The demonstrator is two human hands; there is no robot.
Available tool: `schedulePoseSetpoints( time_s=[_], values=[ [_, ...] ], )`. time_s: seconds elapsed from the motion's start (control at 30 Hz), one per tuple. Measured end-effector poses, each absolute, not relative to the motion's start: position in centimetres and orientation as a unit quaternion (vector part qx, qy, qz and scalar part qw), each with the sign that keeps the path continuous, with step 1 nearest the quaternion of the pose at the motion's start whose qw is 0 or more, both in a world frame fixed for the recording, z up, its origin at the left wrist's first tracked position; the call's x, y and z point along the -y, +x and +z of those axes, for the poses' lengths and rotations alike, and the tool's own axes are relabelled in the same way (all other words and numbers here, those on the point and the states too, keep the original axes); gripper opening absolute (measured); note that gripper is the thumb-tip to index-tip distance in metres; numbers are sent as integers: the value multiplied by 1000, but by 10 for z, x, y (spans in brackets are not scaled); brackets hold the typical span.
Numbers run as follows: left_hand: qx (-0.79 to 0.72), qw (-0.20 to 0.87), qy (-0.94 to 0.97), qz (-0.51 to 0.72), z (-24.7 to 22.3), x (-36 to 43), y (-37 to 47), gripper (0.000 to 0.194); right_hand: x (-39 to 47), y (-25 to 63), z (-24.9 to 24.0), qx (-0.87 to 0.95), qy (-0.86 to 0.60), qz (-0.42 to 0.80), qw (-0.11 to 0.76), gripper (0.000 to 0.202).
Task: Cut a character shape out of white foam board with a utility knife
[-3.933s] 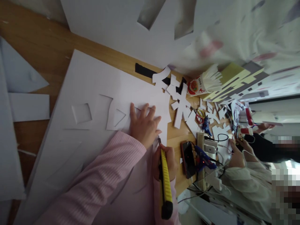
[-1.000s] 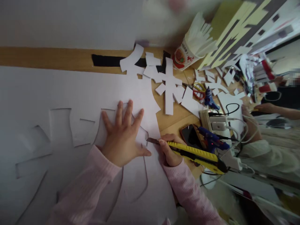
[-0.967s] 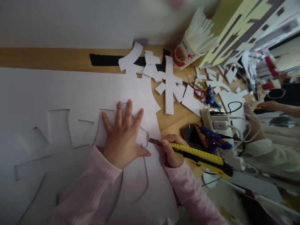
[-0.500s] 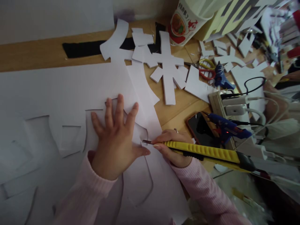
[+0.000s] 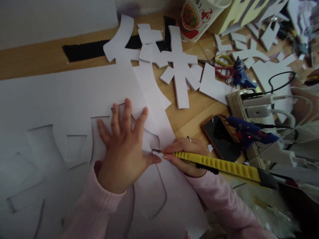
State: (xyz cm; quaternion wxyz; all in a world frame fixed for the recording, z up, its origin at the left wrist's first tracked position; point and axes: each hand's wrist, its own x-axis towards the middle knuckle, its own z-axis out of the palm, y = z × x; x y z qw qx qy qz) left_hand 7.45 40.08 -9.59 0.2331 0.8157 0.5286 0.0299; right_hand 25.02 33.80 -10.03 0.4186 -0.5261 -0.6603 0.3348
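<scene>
A large white foam board [image 5: 74, 89] lies on the wooden table, with several cut outlines and shapes in its surface. My left hand [image 5: 124, 149] presses flat on the board, its fingers spread. In my right hand [image 5: 188, 154] is a yellow utility knife [image 5: 219, 166], gripped between thumb and fingers. Its blade points left and its tip touches the board at a cut line just above my left thumb. A curved outline runs on below the blade toward the board's lower edge.
Cut white foam shapes [image 5: 179, 69] lie beyond the board. To the right are scissors [image 5: 224, 68], a phone [image 5: 221, 137], blue glue guns [image 5: 251, 131] and a power strip [image 5: 236, 106] with cables. A paper cup [image 5: 196, 20] stands at the back.
The view has shifted slightly, so the things at the right appear farther right. Both hands keep nearly the same pose, and the blade tip stays by the same cut line.
</scene>
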Motion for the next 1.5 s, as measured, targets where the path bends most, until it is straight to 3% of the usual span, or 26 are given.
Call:
schedulePoseSetpoints(
  time_s=[0.8, 1.17, 1.5],
  values=[
    [-536, 256, 804, 24, -92, -401, 76, 113, -340, 254, -81, 705, -511, 363, 332, 3],
    [-539, 253, 803, 31, -94, -400, 75, 112, -338, 254, -81, 728, -520, 316, 315, 2],
    [-536, 269, 800, 32, -89, -401, 75, 107, -337, 250, -65, 752, -522, 320, 245, 2]
  ],
)
